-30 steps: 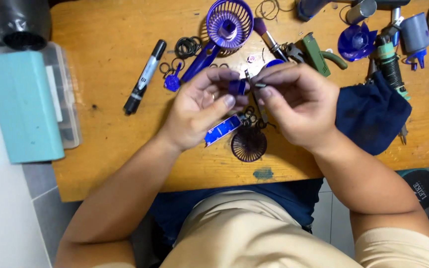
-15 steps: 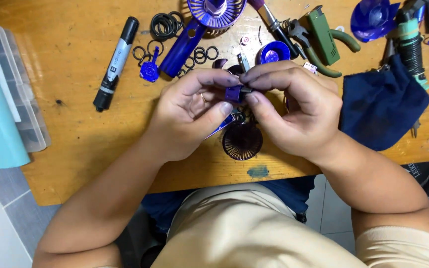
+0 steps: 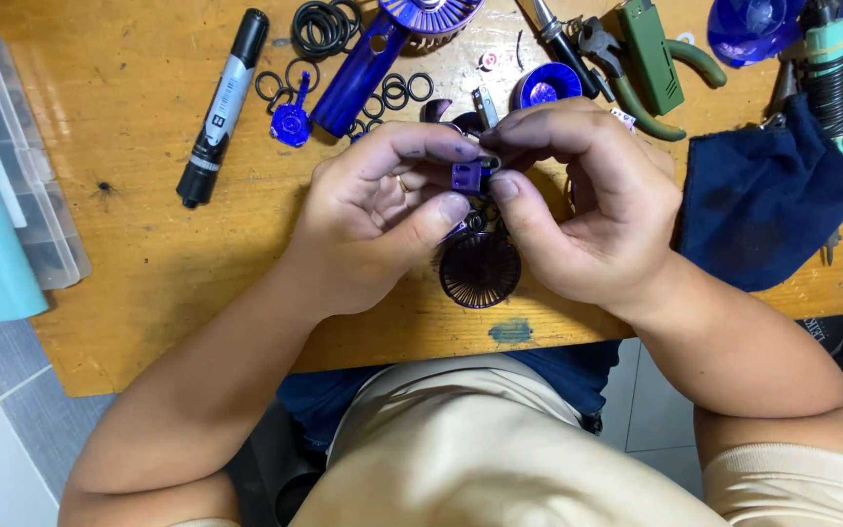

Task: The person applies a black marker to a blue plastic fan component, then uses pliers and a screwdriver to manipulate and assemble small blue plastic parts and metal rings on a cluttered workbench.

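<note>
While pinched between both hands [image 3: 382, 210], purple part [image 3: 466, 177].

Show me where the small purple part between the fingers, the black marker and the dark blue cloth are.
small purple part [image 3: 467, 176]: head view, on its square face between both hands.
black marker [image 3: 222, 105]: head view, middle of its barrel.
dark blue cloth [image 3: 768, 200]: head view, centre of the fabric.

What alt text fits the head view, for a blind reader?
Both hands, left hand and right hand, pinch a small purple part above a wooden table. Below them lies a round purple grille; a black marker and dark blue cloth flank them.
</note>
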